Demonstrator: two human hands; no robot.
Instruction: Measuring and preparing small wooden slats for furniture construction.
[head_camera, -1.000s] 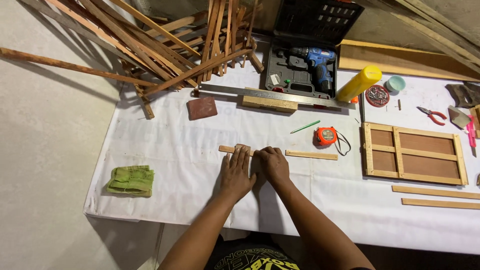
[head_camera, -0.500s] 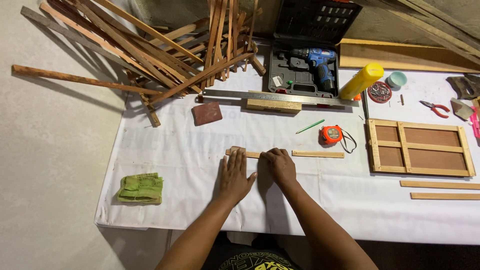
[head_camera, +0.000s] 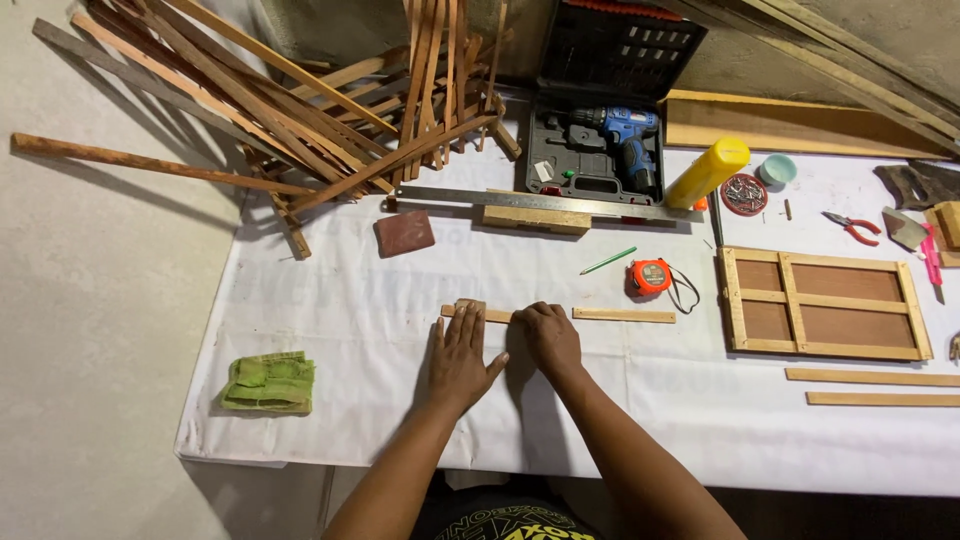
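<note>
A thin wooden strip (head_camera: 625, 315) lies across the white-covered table (head_camera: 350, 300) in front of me. My left hand (head_camera: 458, 358) rests flat with its fingers apart, the fingertips on the strip's left end next to a small brown piece (head_camera: 468, 303). My right hand (head_camera: 547, 337) is curled down over the middle of the strip, touching the left thumb. What lies under the right palm is hidden.
A heap of wooden slats (head_camera: 300, 110) fills the back left. An open drill case (head_camera: 600, 150), a metal ruler (head_camera: 520, 203), a yellow bottle (head_camera: 708, 172), an orange tape measure (head_camera: 650, 276) and a wooden frame (head_camera: 825, 305) lie behind and to the right. A green cloth (head_camera: 268, 382) sits near left.
The view has shifted a little. Both hands stay on the strip in about the same place.
</note>
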